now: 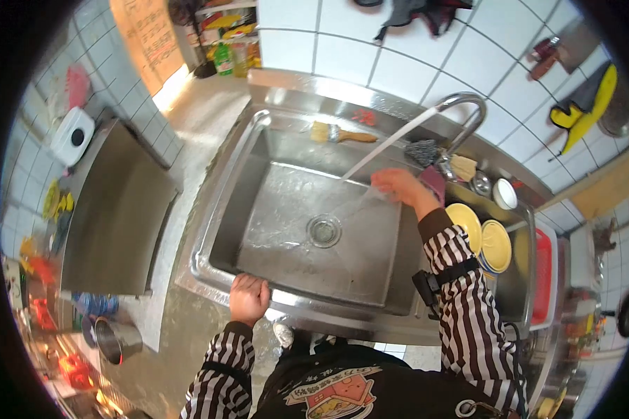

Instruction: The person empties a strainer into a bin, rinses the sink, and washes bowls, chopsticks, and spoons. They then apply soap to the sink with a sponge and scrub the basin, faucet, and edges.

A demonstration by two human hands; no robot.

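Note:
My right hand (400, 187) is over the steel sink basin (293, 209), beside a white stream of water (391, 142) running from the curved faucet (475, 112). Its fingers point left, somewhat blurred and apart, and a thin streak of water trails below them. At the front edge, my left hand (250, 299) is closed over the sink rim (307, 305). The drain (324, 230) lies between the two hands, and the basin floor is wet. A wooden-handled brush (356, 136) rests on the back ledge.
Right of the basin are a grey scourer (422, 152), a sponge (463, 167), a maroon cloth (435, 183), yellow bowls (496, 246) and a white bowl (505, 194). A red basket (542, 276) stands beyond. Leftward are a steel cabinet (119, 216) and a metal bucket (117, 340).

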